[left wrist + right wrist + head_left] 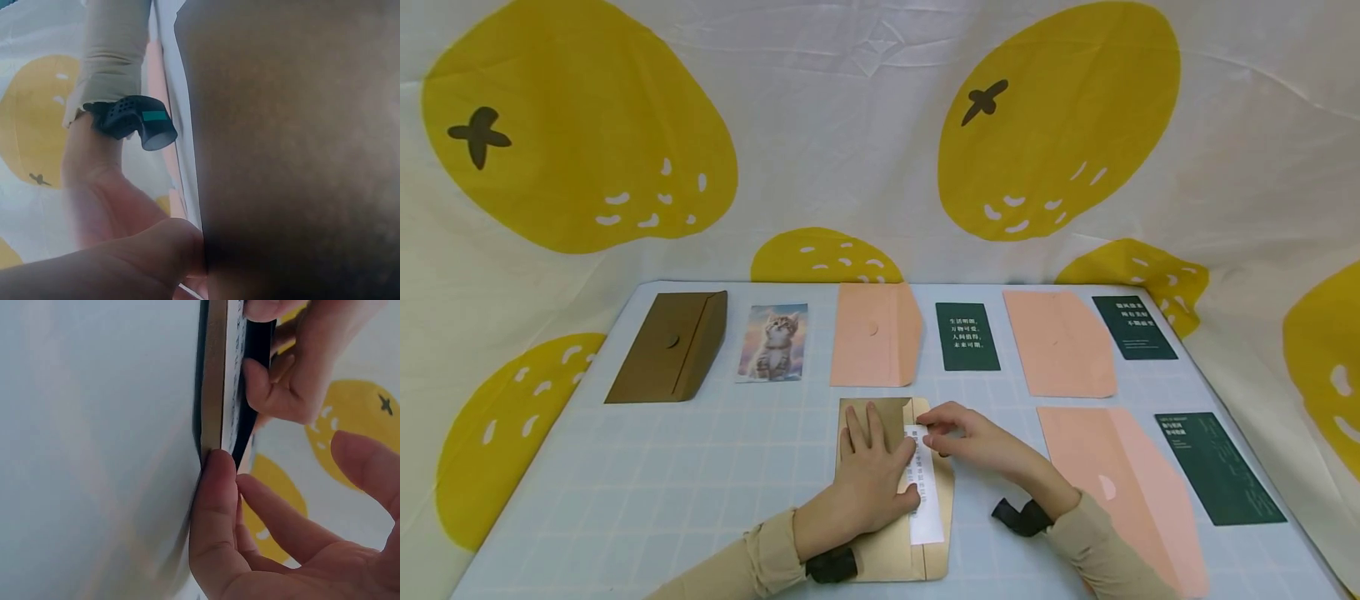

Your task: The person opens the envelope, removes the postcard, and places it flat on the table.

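Note:
A gold envelope (pixel 868 550) lies on the table before me, its flap side toward the right. Along the flap runs a white paper strip (pixel 928 521) with printed characters. My left hand (pixel 872 483) rests on the envelope with fingers spread, its thumb touching the strip. Bent fingers of my right hand (pixel 973 437) touch the flap near the strip's upper end. In the right wrist view, a fingertip (pixel 217 465) meets the gold edge; whether the hand pinches it is hidden. Gold paper (pixel 300 137) fills much of the left wrist view.
Along the back stand a brown envelope (pixel 658 342), a kitten card (pixel 773 343), pink envelopes (pixel 868 333) (pixel 1060 346) and green cards (pixel 967 336) (pixel 1135 327). At right lie another pink envelope (pixel 1105 467), partly under my right forearm, and a larger green card (pixel 1217 471).

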A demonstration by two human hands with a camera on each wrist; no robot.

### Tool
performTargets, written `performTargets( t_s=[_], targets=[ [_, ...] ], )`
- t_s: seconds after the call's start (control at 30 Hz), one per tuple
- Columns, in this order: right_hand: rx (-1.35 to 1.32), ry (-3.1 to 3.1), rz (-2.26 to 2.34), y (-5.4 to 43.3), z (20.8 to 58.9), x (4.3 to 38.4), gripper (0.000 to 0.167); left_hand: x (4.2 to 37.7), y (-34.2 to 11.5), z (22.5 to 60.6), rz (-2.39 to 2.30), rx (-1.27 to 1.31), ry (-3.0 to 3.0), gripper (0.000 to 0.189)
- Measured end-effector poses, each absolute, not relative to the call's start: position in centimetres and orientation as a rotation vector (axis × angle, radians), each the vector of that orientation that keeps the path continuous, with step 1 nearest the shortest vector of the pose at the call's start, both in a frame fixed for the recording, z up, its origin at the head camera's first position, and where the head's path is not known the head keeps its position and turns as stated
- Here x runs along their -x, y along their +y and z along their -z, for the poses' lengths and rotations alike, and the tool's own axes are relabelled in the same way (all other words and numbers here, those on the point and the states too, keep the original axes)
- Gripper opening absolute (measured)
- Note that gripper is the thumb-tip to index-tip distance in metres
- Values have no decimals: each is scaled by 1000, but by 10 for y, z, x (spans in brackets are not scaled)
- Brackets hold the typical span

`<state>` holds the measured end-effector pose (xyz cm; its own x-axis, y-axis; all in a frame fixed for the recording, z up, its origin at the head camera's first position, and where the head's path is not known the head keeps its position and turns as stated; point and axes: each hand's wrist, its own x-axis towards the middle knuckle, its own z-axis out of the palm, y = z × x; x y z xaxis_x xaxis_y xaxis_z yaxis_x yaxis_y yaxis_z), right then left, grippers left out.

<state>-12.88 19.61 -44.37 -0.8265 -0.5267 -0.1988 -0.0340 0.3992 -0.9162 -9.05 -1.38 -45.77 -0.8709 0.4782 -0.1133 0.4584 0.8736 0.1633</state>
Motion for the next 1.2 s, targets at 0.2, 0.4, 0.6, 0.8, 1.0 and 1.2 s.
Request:
performTargets(
  t_s=[0.2,0.4,0.6,0.8,1.0,1.2],
  targets=[
    [546,2294,1331,196,448,130,41,90,-14,458,-191,-733,2900,50],
    [585,2389,1228,195,447,129,37,90,-13,456,-171,-741,2911,52],
    [615,2443,1190,194,446,128,29,89,-14,455,-199,-739,2911,48],
    [564,2485,1152,191,445,127,30,89,-15,453,-170,-753,2902,48],
    [518,2548,1093,190,444,126,38,89,-15,453,-92,-775,2905,47],
    [485,2579,1049,188,444,125,43,90,-16,451,-42,-777,2890,47]
  ],
)
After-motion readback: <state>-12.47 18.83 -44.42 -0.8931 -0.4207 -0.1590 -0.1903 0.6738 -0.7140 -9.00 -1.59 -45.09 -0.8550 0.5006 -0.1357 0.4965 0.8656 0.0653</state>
